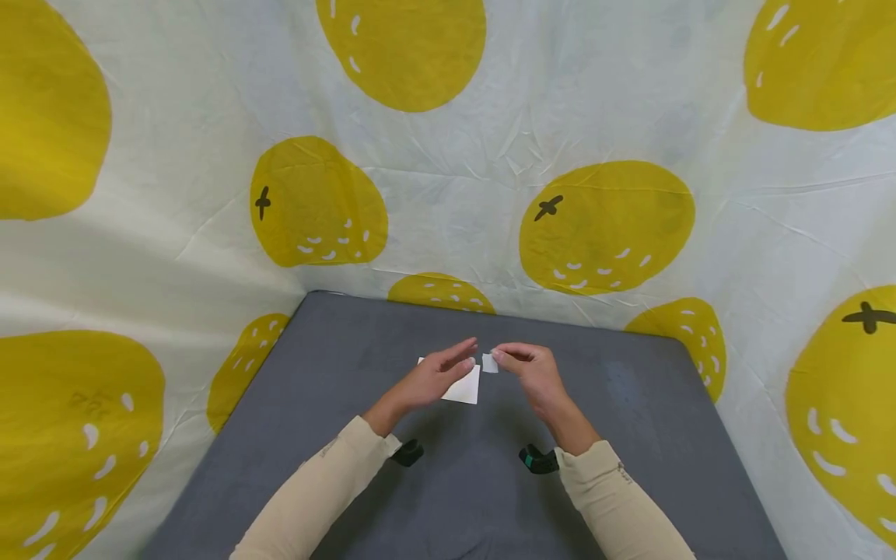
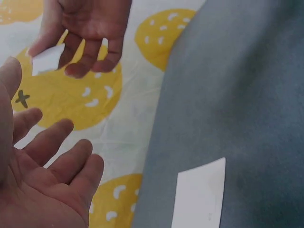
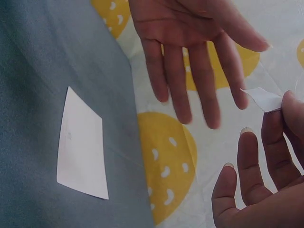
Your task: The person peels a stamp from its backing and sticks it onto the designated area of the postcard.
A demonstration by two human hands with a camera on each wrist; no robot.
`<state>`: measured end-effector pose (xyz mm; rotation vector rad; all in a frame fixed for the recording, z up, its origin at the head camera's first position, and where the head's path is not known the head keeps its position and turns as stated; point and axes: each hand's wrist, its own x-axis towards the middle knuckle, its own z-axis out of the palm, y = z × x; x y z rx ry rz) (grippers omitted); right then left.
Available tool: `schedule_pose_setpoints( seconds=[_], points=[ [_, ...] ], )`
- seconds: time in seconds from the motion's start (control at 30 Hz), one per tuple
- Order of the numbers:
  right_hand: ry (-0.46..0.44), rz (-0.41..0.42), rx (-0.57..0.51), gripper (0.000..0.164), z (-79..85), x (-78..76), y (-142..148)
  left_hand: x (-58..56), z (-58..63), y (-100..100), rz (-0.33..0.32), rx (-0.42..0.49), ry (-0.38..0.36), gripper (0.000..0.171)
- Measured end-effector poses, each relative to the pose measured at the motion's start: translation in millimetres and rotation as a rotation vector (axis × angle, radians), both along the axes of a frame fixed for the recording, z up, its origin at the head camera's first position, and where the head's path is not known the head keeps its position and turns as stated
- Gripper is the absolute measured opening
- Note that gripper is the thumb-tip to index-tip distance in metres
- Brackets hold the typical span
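Note:
Between thumb and index finger my right hand (image 1: pixel 537 375) pinches a small white piece of paper (image 1: pixel 490 363); its other fingers are loosely bent in the right wrist view. My left hand (image 1: pixel 428 379) faces it with fingers spread and nothing held. In the right wrist view, the left index fingertip is close beside the small paper (image 3: pixel 266 100). A larger white sheet of paper (image 1: pixel 462 386) lies flat on the grey table below the hands, partly hidden by the left hand in the head view. The whole sheet (image 3: pixel 81 145) shows in the right wrist view, with a faint small mark.
The grey cloth-covered table (image 1: pixel 336 342) reaches back to a white curtain (image 1: pixel 455 194) printed with large yellow fruit shapes, which also hangs along both sides. Dark bands with small devices (image 1: pixel 537 460) sit at both wrists, below beige sleeves (image 1: pixel 616 498).

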<state>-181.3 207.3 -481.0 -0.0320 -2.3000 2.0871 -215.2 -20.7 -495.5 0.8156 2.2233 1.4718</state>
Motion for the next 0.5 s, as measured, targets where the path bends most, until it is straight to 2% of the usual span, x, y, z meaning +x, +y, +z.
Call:
schedule_pose_setpoints(
  seconds=[0.2,0.33,0.5],
  points=[
    [-0.006,-0.001,-0.036,0.033,-2.0,-5.7,-1,-1.9,4.1,10,0.0,0.067,-0.034,0.054],
    [-0.005,0.001,-0.063,0.032,-2.5,-9.2,-1,-2.6,5.7,20,0.04,0.125,-0.067,0.05],
    [0.004,-0.024,-0.081,0.031,-3.0,-14.2,-1,-6.1,6.2,29,0.107,0.196,-0.068,0.04]
  ],
)
